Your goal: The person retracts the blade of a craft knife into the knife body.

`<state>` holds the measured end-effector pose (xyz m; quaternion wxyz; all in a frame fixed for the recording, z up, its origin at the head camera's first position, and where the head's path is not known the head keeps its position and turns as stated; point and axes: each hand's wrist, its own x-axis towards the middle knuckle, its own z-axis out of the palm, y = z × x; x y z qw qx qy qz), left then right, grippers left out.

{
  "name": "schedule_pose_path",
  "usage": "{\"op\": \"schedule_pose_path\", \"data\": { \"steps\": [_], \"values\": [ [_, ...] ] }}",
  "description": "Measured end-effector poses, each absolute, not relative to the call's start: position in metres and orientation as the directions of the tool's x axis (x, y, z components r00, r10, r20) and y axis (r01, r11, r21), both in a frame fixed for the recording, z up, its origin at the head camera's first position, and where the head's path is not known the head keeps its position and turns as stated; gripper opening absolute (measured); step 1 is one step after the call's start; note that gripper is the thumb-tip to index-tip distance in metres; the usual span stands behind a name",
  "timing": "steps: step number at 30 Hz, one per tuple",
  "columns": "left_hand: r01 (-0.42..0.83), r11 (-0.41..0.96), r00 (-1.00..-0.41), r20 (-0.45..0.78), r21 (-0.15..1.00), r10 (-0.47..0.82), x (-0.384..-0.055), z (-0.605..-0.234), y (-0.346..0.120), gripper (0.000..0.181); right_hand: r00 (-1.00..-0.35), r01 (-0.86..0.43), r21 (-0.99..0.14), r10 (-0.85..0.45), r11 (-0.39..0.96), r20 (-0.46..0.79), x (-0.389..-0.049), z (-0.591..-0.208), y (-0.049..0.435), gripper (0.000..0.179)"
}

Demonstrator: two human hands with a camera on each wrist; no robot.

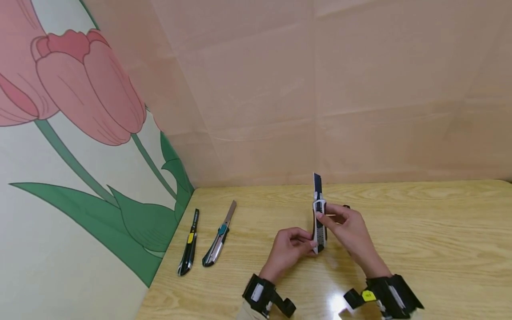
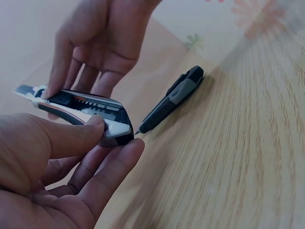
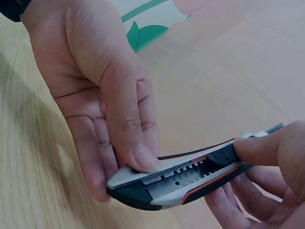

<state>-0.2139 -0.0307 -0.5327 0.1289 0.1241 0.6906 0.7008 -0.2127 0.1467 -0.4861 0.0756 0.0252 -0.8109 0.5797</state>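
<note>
Both hands hold one white, grey and black snap-off utility knife [image 1: 319, 231] upright over the table, its dark blade [image 1: 318, 184] extended at the top. My left hand [image 1: 291, 245] pinches the butt end between thumb and fingers. Higher up, near the blade end, my right hand [image 1: 349, 229] grips the body; its thumb [image 3: 255, 150] lies on the black slider in the right wrist view. Orange trim and a toothed slider track show on the knife [image 3: 190, 174] there. Beyond the hands in the left wrist view, another dark grey and black knife [image 2: 174, 100] lies on the table.
To the left on the wood-grain table [image 1: 440, 249] lie a black utility knife with a yellow slider [image 1: 187, 253] and a silver one with a teal slider [image 1: 216, 246], blade out. A plain pinkish-tan backdrop [image 1: 320, 111] and a tulip-patterned panel [image 1: 100, 164] border the table.
</note>
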Motion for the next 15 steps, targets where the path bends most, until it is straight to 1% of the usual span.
{"op": "schedule_pose_path", "data": {
  "steps": [3, 8, 11, 15],
  "values": [
    [-0.017, -0.015, -0.936, -0.010, 1.000, 0.351, -0.2139, -0.5332, -0.0307, 0.017, -0.990, -0.119, -0.934, 0.037, 0.338, 0.140, -0.2137, -0.4872, 0.1472, 0.047],
    [-0.025, -0.026, -0.936, -0.014, 0.999, 0.351, -0.2144, -0.5333, -0.0305, 0.018, -0.989, -0.109, -0.896, 0.047, 0.430, 0.142, -0.2153, -0.4894, 0.1450, 0.049],
    [-0.026, -0.037, -0.937, -0.011, 0.999, 0.350, -0.2142, -0.5327, -0.0306, 0.018, -0.988, -0.098, -0.883, 0.058, 0.458, 0.140, -0.2157, -0.4889, 0.1433, 0.051],
    [-0.015, -0.043, -0.937, 0.001, 0.999, 0.350, -0.2125, -0.5307, -0.0303, 0.018, -0.988, -0.097, -0.882, 0.066, 0.460, 0.143, -0.2151, -0.4872, 0.1427, 0.045]
  ]
}}
